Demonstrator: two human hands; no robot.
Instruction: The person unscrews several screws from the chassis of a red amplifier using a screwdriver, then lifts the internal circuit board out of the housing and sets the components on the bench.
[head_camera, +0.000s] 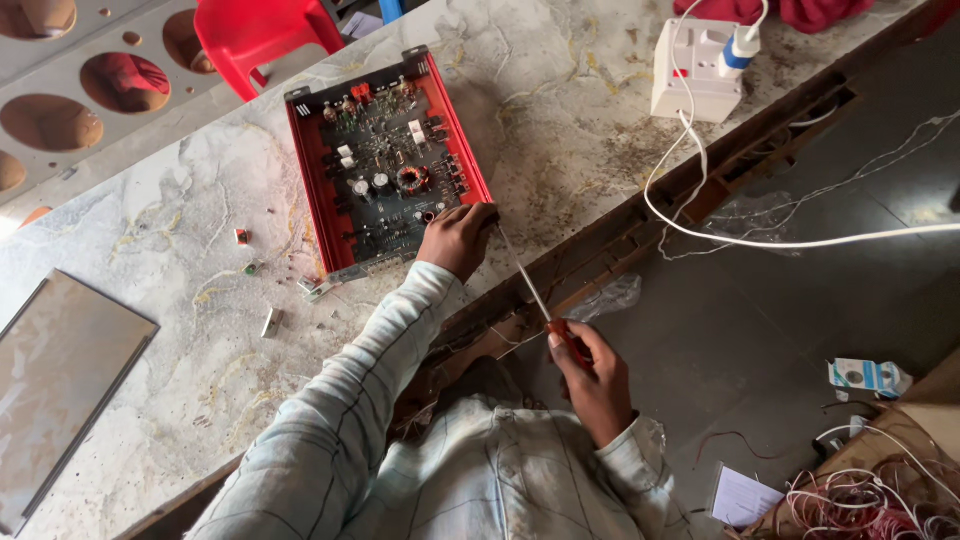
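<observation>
An open red metal case (310, 190) with a dark circuit board (385, 165) lies on the marble worktop (180, 330). My left hand (458, 238) rests on the case's near right corner, fingers curled over the edge. My right hand (596, 378) grips the red handle of a long screwdriver (530, 285). Its thin shaft runs up-left, and the tip reaches the case's corner beside my left hand.
Small loose parts (272, 322) lie left of the case. A flat grey panel (60, 380) sits at the left. A white socket box (695, 70) with a plug and white cable (780, 242) is at the far right. A red plastic chair (262, 35) stands behind. Tangled wires (860, 500) lie on the floor.
</observation>
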